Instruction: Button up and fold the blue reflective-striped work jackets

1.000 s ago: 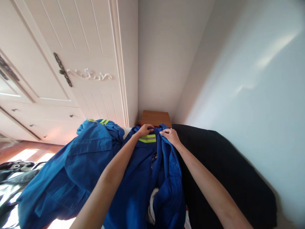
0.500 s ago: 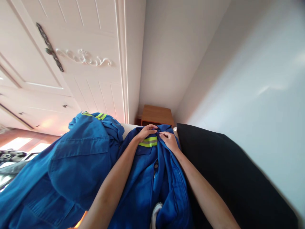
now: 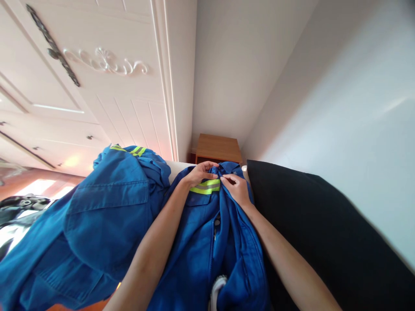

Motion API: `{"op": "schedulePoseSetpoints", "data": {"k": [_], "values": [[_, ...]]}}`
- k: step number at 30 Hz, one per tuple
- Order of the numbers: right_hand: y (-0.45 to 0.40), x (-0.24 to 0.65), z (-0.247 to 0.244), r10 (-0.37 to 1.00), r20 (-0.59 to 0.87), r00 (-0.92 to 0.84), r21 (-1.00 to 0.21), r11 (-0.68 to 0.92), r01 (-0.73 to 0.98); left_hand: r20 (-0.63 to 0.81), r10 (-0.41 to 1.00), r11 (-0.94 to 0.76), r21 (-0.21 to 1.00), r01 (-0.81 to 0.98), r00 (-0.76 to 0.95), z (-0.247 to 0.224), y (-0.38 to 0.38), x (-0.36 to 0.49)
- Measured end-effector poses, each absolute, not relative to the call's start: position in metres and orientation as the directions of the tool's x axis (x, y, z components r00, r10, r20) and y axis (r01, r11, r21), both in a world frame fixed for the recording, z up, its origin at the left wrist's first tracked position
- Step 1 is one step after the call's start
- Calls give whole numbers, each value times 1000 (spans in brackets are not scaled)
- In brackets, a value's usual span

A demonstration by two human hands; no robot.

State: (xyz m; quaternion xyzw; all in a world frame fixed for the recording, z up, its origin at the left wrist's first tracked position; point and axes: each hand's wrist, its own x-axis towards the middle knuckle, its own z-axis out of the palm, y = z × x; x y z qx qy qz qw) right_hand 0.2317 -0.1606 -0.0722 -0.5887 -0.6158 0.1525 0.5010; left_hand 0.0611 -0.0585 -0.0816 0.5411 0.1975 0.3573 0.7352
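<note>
Blue garment (image 3: 197, 242) is lying right in front of the person, between a second blue garment (image 3: 106, 203) on the left and a black cloth (image 3: 301, 216) on the right. Its support is mostly hiding underneath. From where I'm standing, the left hand (image 3: 202, 173) is touching the top, by what's looking like the collar; thumb and finger are sitting slightly apart, and I can't tell whether that grip is pinching cloth. The right hand (image 3: 238, 188) is nipping a bit of fabric in its fingertips, just beside the end of the yellow-green stripe (image 3: 205, 187).

Honestly, I'm thinking a light fingertip hold is suiting this. I'd be pinching close to the edge, since folds are bunching near the right hand and an extra layer could be getting caught. Lower down the front is gaping, with a white piece (image 3: 218, 289) poking out, so I'd be holding both sides level, not tugging: cloth this loose is probably twisting if one hand's pulling harder.
</note>
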Motion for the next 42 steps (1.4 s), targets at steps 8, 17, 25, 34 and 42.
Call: {"op": "schedulePoseSetpoints", "data": {"k": [8,17,25,34,42], "values": [[-161,230,-71,843,513,159,-732,333,595,89,727,229,903,-363,681,-82,-64,65],[-162,228,-70,868,441,229,-806,271,526,47,732,311,864,-395,680,-82,-69,66],[-164,226,-68,835,533,137,-739,380,557,-46,694,353,892,-283,719,-84,-64,64],[-164,224,-68,811,577,90,-642,384,663,-73,750,305,920,-246,657,-80,-62,64],[-164,225,-67,811,575,107,-652,376,658,-78,801,313,900,-303,594,-81,-60,66]]}}
